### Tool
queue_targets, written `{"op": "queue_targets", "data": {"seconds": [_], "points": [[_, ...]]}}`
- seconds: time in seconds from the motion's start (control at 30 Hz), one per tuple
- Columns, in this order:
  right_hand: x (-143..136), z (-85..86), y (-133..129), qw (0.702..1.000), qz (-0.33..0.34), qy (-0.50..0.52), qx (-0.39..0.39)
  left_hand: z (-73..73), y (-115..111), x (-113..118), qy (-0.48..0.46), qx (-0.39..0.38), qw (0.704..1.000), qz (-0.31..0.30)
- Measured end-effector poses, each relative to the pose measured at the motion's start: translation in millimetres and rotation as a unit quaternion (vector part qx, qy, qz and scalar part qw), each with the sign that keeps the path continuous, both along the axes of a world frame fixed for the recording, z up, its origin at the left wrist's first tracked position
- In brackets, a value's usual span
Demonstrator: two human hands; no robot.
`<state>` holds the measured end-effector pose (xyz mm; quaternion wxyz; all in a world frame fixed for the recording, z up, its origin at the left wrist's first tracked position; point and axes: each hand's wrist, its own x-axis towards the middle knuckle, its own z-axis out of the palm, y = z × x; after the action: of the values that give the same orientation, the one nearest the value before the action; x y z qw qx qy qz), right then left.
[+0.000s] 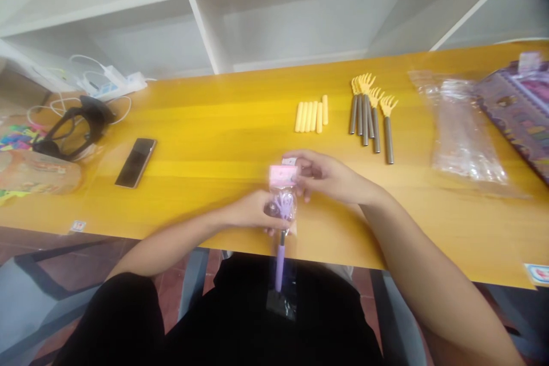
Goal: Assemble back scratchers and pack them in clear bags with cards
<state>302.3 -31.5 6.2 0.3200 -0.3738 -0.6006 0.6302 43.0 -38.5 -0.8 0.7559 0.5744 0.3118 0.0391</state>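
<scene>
A purple back scratcher (279,269) with a hand-shaped head lies in a clear plastic bag, its handle pointing down past the table's front edge. My left hand (257,210) is closed around the bag just below the scratcher's head. At the bag's top is a pink card (282,175), and the fingers of my right hand (321,174) pinch its right side. Behind my hands several yellow tubes (309,116) lie in a row. Farther right are several scratchers with yellow hand-shaped heads and metal rods (366,120).
Clear plastic bags (465,137) and a purple patterned box (523,108) lie at the right. Leftward are a phone (136,162), a black strap-like object (79,128), a power strip (118,84) and a bag of colourful pieces (38,171). White shelving (206,28) stands behind the table.
</scene>
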Motion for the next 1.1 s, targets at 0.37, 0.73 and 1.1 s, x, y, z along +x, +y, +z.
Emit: {"op": "queue_targets", "data": {"seconds": [0.37, 0.73, 1.1], "points": [[-17.2, -10.4, -4.2, 0.989, -0.013, -0.063, 0.134, 6.8, 58.5, -14.9, -0.183, -0.065, 0.874, 0.446], [-16.6, 4.1, -6.6, 0.997, 0.017, -0.018, 0.067, -4.6, 71.9, -22.5, -0.211, -0.072, 0.834, 0.506], [-0.6, 30.5, 0.2, 0.994, 0.052, -0.100, -0.016, -3.6, 60.2, -24.1, -0.207, 0.044, 0.906, 0.366]]}}
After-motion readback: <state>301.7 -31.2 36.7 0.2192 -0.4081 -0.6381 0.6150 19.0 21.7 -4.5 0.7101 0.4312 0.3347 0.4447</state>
